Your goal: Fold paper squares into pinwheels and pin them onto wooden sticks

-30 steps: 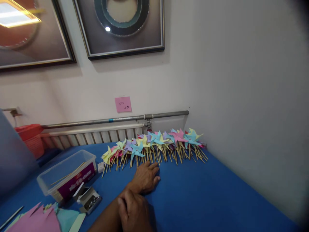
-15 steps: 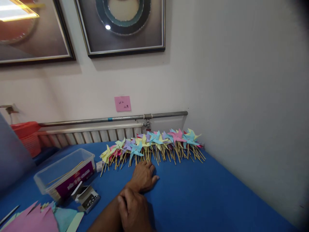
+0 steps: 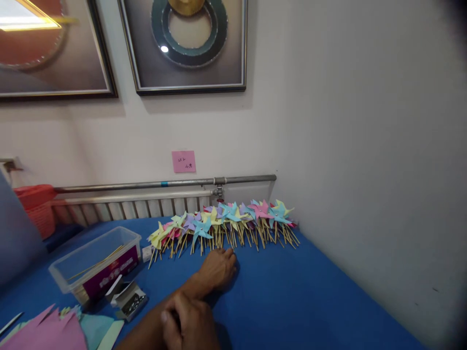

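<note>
My left hand [image 3: 219, 268] rests on the blue tabletop with its fingers curled in, just in front of the pinwheel sticks. No object shows in it. My right hand [image 3: 191, 321] lies over my left forearm at the bottom of the view, fingers bent and thumb tucked near them, also with nothing visible in it. Beyond the left hand, a long row of paper pinwheels [image 3: 229, 212] in yellow, blue, pink and purple lies along the back of the table, their wooden sticks toward me.
On the left stand a clear plastic box [image 3: 58, 277] with thin sticks and an open small carton [image 3: 126, 294] of metal pieces. Cut pink paper sheets [image 3: 54, 330] lie at the front left, beside a pen-like object [image 3: 10, 323]. A wall [image 3: 365, 194] bounds the right side.
My left hand has curled its fingers, and its thumb no longer sticks out to the right. My right hand has slid from near the left wrist down the forearm. The view has shifted slightly.
</note>
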